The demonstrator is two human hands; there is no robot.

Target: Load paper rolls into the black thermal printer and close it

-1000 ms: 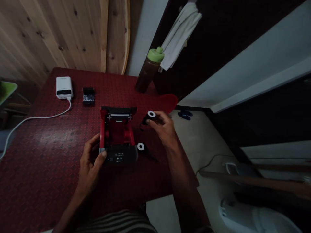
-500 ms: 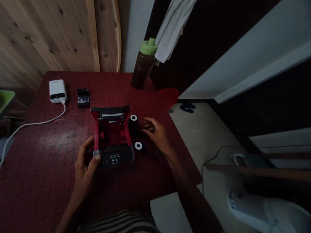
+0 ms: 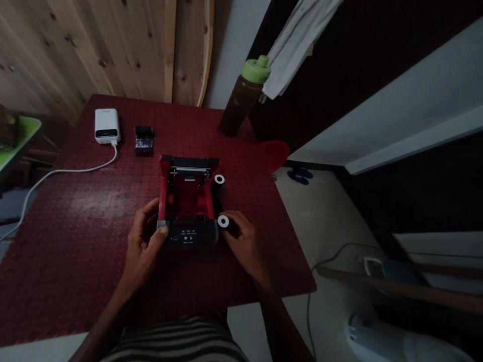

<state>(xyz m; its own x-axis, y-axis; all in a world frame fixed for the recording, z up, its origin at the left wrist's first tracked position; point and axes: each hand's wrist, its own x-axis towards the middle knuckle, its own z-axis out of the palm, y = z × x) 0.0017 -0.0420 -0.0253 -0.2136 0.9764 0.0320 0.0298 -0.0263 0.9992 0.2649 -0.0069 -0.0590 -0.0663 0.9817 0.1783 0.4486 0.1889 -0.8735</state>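
Observation:
A red and black label printer (image 3: 192, 234) sits on the table with its lid up and its red inner bay exposed. My left hand (image 3: 145, 239) grips its front left corner, thumb on top and fingers along the side. By the printer's right side, my right hand (image 3: 243, 241) is closed around the nearer black roll (image 3: 223, 221), which has a white ring-shaped end. A second black roll (image 3: 219, 180) with a similar white end stands farther back, beside the raised lid. Dark material shows between the two rolls, too dim to make out fully.
At the back left are a white power bank (image 3: 107, 125) with a white cable (image 3: 75, 171) and a small black roll-like piece (image 3: 144, 140). A green-capped bottle (image 3: 241, 98) stands at the far right, near a red rounded object (image 3: 273, 156). The table edge (image 3: 290, 226) lies right of my right hand.
My right hand has set the roll it held down beside the lid, let go, and moved nearer to grasp the other roll. My left hand stays on the printer. The camera view has shifted.

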